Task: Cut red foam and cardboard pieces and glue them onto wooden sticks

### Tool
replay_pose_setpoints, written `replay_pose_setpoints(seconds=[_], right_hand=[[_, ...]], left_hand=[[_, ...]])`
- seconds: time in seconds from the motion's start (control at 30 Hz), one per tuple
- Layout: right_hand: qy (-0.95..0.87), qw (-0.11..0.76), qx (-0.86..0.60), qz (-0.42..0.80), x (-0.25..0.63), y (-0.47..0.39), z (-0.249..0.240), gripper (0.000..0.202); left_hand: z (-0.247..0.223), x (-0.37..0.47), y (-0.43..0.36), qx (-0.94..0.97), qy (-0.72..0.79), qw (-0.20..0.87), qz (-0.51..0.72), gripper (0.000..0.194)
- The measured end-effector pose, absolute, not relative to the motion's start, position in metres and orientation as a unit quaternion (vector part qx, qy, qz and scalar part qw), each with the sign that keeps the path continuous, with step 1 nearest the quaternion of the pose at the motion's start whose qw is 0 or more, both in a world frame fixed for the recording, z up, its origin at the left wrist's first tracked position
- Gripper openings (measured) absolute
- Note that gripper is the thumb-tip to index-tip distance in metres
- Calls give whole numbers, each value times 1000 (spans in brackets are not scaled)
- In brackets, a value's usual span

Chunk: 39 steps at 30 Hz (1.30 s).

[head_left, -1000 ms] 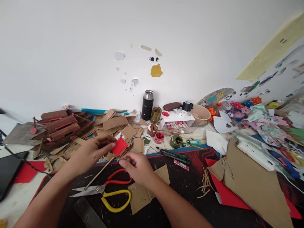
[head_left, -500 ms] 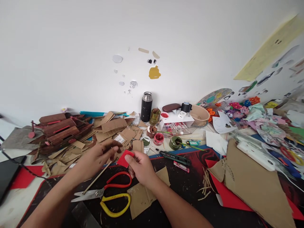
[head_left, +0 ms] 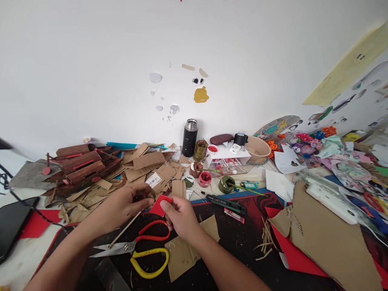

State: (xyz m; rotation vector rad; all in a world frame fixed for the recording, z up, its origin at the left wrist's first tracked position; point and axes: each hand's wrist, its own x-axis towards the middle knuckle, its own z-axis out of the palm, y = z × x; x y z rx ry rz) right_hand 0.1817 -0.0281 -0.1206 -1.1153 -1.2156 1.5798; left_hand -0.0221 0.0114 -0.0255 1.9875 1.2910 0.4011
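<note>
My right hand [head_left: 182,214] pinches a small red ribbed piece [head_left: 158,206] between thumb and fingers. Just left of it is my left hand [head_left: 131,204], fingers curled and drawn together near the piece's left edge; whether they grip anything is not clear. A thin wooden stick [head_left: 125,228] runs from below my left fingers down to the scissors' blades. The scissors [head_left: 129,246], with one red and one yellow handle, lie spread on the black mat [head_left: 236,250] beneath my hands. A cardboard piece [head_left: 182,258] lies under my right wrist.
Cardboard scraps [head_left: 148,161] and a brown model boat [head_left: 81,165] are heaped at the left. Behind stand a black flask [head_left: 190,139] and open paint jars [head_left: 204,179]. A green cutter [head_left: 227,204] lies at the mat's back edge. Large cardboard [head_left: 330,238] covers the right side.
The view has shifted slightly, so everything sits a little further right and lower. My left fingers have curled in and come closer together. My right hand keeps its hold on the red piece.
</note>
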Motion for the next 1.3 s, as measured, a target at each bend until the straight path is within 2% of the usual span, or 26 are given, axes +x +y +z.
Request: replay_pose_setpoints(seconds=[0.37, 0.5, 0.63, 0.77, 0.97, 1.07, 1.13, 1.3], right_hand=[[-463, 464, -446, 609, 181, -29, -113, 71], [-421, 482, -440, 631, 183, -26, -111, 69], [-337, 535, -445, 634, 189, -19, -110, 67], [-299, 567, -435, 632, 194, -14, -108, 65], [-352, 513, -437, 650, 189, -18, -111, 64], [-384, 494, -436, 646, 187, -20, -111, 64], [-397, 490, -441, 639, 187, -21, -109, 65], [-422, 483, -445, 625, 187, -23, -108, 67]], left_hand=[[-24, -35, 15, 756, 522, 363, 157, 47], [-26, -36, 14, 767, 504, 378, 120, 46], [-29, -34, 14, 765, 513, 376, 105, 49], [-30, -36, 18, 752, 550, 330, 153, 53], [-29, -44, 25, 732, 629, 209, 158, 54], [-27, -40, 23, 701, 680, 156, 149, 61], [-26, -32, 19, 707, 662, 190, 163, 65], [-29, -6, 7, 740, 527, 373, 189, 59]])
